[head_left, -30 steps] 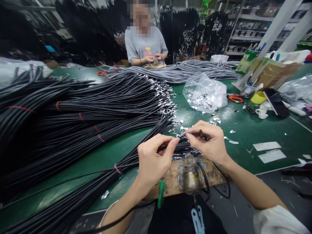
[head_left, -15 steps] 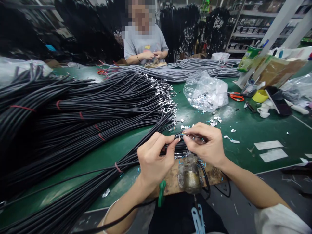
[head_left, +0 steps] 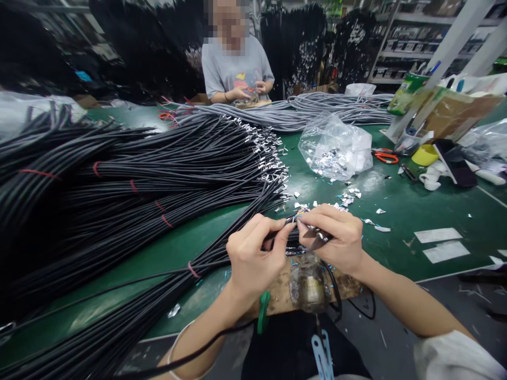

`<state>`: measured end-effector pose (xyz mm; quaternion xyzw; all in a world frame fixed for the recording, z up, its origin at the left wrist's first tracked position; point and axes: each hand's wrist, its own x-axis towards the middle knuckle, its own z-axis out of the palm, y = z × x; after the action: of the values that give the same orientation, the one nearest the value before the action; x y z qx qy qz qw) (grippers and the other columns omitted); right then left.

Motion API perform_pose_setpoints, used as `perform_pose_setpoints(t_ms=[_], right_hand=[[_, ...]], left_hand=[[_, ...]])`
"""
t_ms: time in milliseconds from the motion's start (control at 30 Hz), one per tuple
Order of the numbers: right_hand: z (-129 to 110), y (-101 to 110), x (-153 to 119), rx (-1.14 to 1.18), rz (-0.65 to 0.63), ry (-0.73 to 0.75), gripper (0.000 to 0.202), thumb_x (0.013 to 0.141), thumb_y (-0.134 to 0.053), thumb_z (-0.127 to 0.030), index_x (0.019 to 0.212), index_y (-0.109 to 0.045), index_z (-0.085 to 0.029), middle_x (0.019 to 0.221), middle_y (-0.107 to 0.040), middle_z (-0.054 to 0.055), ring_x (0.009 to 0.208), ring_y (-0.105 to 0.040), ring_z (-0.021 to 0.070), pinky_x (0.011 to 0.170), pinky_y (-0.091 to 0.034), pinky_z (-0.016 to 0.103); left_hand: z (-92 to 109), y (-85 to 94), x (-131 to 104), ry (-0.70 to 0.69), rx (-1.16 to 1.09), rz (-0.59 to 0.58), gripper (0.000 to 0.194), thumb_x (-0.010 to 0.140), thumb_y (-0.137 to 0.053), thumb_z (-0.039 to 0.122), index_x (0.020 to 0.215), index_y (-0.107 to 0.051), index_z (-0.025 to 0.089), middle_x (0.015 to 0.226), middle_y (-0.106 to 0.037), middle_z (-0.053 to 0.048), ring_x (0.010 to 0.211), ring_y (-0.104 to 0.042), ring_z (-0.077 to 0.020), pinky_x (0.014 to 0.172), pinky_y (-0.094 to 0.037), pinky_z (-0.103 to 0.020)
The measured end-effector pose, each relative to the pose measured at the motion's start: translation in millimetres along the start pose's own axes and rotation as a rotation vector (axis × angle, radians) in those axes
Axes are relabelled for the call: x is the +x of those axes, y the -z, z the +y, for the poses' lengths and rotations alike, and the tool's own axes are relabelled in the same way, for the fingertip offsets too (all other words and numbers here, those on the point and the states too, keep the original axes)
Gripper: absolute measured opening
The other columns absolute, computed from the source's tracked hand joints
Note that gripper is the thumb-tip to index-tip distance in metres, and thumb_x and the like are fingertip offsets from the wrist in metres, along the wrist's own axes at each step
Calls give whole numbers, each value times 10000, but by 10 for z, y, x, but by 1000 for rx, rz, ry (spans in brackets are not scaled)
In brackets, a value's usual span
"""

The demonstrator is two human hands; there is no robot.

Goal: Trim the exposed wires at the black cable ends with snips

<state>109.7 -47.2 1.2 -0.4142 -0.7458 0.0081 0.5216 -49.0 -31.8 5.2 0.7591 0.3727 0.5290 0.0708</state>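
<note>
My left hand [head_left: 257,250] is closed, thumb and forefinger pinching a black cable [head_left: 206,345] close to its stripped end. The cable runs back under my left wrist. Against that end, my right hand [head_left: 336,237] pinches the thin coloured wires [head_left: 301,212] that come out of it. A dark, pointed metal tool [head_left: 319,240] shows under the right fingers, partly hidden in the palm; its kind is unclear. Below both hands, a plastic-wrapped metal block [head_left: 310,290] sits on a wooden board [head_left: 281,295]. More black cables [head_left: 237,250], tied with a reddish band, lie beside the left hand.
Large bundles of black cables [head_left: 158,179] fill the left of the green table. Beyond my hands lies a clear plastic bag [head_left: 336,148] of scraps, with orange-handled scissors [head_left: 385,155] to its right. A co-worker [head_left: 237,68] sits across, behind grey cables [head_left: 317,108].
My right fingers have shifted on the coloured wires, and the metal tool now shows under them. My left hand has moved slightly right. The co-worker's hands have moved apart.
</note>
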Motion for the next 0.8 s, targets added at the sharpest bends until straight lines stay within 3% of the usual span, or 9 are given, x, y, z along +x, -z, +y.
perform_pose_setpoints(t_ms=[167,300,367,400,500,600,700,800], right_hand=[[-31,89,48,114,-163,55,140,704,-622,-96,780,-667,-205,734,-657,13,618,-593,118,564,-468,243],[-20,220,157,68,8,-79,124,775,-584,-134,719,-661,-214,661,-639,-13,583,-559,108,569,-442,252],[34,244,195,-7,-15,-137,158,810,-552,-130,796,-686,-212,725,-664,0,635,-581,117,598,-447,257],[66,242,204,-50,-92,-153,177,809,-551,-118,856,-695,-210,798,-682,12,688,-602,126,626,-455,259],[140,211,193,-237,-488,-179,235,765,-589,-86,923,-710,-211,952,-699,38,793,-640,165,673,-454,274],[141,197,177,-411,-793,-198,158,742,-635,-120,832,-731,-208,867,-721,47,748,-656,186,606,-406,265],[108,212,186,-485,-893,-199,123,766,-629,-164,821,-729,-210,859,-730,48,773,-667,192,573,-364,255],[94,226,196,-517,-913,-190,135,780,-609,-176,833,-726,-219,880,-735,41,796,-676,201,562,-344,260]], left_hand=[[-32,-14,26,126,-78,-53,94,795,-623,201,712,-633,157,637,-618,5,528,-543,-81,495,-426,-190],[-160,-115,37,409,-370,-416,269,896,-472,314,795,-669,161,715,-676,-31,629,-638,-123,570,-510,-209],[-244,-171,33,451,-376,-501,290,895,-463,327,810,-682,157,735,-691,-43,641,-653,-139,594,-524,-230],[-288,-189,34,447,-310,-490,256,878,-493,314,816,-686,159,742,-693,-43,629,-648,-142,595,-522,-239],[-429,-191,56,354,63,-330,137,820,-570,234,849,-689,173,824,-687,-49,699,-632,-164,687,-509,-288],[-568,-152,95,266,413,-307,168,769,-618,195,928,-673,191,940,-660,-73,910,-600,-241,804,-480,-360],[-654,-139,114,255,583,-433,180,753,-620,183,933,-630,189,912,-638,-75,941,-577,-268,791,-478,-369],[-683,-151,113,307,626,-439,244,769,-576,160,1012,-554,156,927,-611,-94,831,-600,-243,734,-485,-358]])
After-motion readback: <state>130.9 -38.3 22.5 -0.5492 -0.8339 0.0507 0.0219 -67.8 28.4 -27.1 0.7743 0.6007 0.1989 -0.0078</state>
